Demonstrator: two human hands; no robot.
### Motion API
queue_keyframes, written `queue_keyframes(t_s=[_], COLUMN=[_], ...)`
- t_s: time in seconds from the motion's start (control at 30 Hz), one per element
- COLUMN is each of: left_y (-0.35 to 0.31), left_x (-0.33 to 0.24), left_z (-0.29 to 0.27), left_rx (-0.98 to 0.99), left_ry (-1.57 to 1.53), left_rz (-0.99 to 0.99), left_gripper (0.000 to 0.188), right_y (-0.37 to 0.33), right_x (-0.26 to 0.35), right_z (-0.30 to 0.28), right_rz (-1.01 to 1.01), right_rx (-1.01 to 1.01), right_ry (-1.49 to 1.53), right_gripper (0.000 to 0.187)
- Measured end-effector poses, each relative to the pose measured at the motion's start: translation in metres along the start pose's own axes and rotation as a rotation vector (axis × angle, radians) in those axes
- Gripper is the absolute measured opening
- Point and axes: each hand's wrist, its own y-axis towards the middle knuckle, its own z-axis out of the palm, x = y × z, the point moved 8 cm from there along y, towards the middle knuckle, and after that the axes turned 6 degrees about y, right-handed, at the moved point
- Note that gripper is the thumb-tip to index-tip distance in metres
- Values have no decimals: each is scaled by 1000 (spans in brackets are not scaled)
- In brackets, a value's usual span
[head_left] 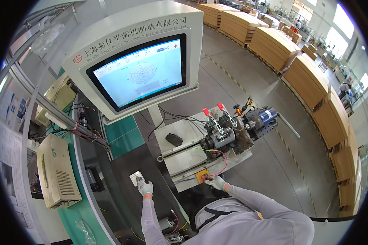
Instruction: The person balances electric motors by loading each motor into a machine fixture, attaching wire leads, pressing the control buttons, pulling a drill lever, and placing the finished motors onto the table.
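My left hand, in a pale glove with dark fingertips, lies with its fingers stretched over a small white box on the dark surface. Further right, my gloved right hand has its fingers drawn together at a yellow control box on the edge of the metal machine bed. A red wire loops from the fingers up to a grey motor. That motor lies under two red-handled toggle clamps. What the right fingertips grip, if anything, is too small to see.
A large monitor cabinet with a lit screen stands ahead. Right of the clamps sits a blue motor. A black object lies on the bed. A beige case stands left; another motor is near my left forearm. Stacked cartons line the right.
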Motion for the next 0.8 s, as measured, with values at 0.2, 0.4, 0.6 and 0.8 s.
queue_keyframes(t_s=[0.2, 0.4, 0.6, 0.8], left_y=[-2, -5, -4, 22], left_x=[-11, 5, 7, -11], left_z=[1, 6, 9, -5], left_rx=[67, 31, 38, 81], left_ry=[-8, 0, 38, 53], left_rz=[7, 5, 20, 187], left_gripper=[77, 73, 70, 62], right_y=[10, 6, -11, -4], right_x=[-14, -1, 11, 16], right_z=[-4, -1, -2, 4], right_rz=[-31, -123, -39, 39], right_rx=[2, -29, -2, 50], right_ry=[-19, -90, -42, -83], right_gripper=[46, 48, 51, 58])
